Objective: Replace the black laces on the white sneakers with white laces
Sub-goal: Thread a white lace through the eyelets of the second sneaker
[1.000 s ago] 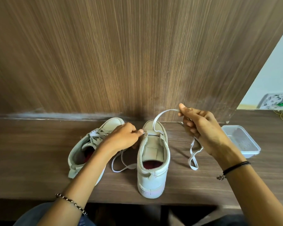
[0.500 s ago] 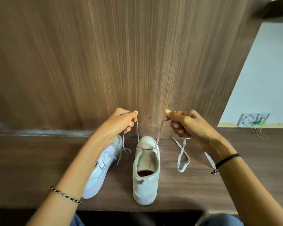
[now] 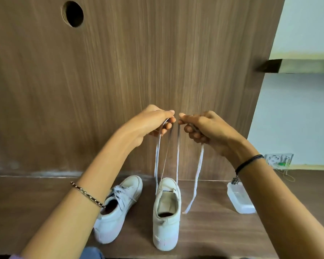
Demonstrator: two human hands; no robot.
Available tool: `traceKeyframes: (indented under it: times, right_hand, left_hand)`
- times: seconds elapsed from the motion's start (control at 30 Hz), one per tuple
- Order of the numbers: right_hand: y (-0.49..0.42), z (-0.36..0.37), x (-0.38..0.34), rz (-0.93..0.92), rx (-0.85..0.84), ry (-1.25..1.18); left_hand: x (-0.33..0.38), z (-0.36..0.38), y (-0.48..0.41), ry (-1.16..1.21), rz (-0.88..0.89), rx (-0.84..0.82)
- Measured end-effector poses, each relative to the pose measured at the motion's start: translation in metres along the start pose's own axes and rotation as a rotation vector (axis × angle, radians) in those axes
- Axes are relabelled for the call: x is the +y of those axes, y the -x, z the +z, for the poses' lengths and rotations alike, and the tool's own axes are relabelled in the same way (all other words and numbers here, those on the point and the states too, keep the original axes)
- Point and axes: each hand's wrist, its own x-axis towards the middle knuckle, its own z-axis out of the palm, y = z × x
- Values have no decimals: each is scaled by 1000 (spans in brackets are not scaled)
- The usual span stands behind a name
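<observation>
Raised together, the left hand (image 3: 153, 122) and right hand (image 3: 206, 128) each pinch a flat white lace (image 3: 177, 161), which is blurred near the fingers. Directly below them an open white sneaker (image 3: 166, 217) stands on the wood-grain bench (image 3: 213, 232). The left forearm partly hides a laced sneaker (image 3: 118, 210), and the right wrist overlaps a clear plastic box (image 3: 240, 200).

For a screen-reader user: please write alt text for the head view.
The left hand and right hand pinch a white lace, held up above the sneaker it threads at the toe, on a wooden desk. A second sneaker, already laced, sits to its left, a clear box to its right.
</observation>
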Motion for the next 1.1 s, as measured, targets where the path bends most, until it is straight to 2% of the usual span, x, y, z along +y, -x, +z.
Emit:
traceKeyframes:
  times: [0.3, 0.47, 0.9, 1.1]
  right_hand:
    - [16, -8, -52, -58, 90, 21]
    - [21, -18, -74, -102, 79, -9]
    - [26, -24, -107, -137, 69, -34]
    - [27, -26, -120, -218, 113, 13]
  left_hand:
    - [53, -4, 18, 69, 88, 17]
    - [76, -8, 22, 102, 129, 26]
    - [106, -23, 30, 83, 205, 56]
    - [112, -27, 33, 111, 236, 79]
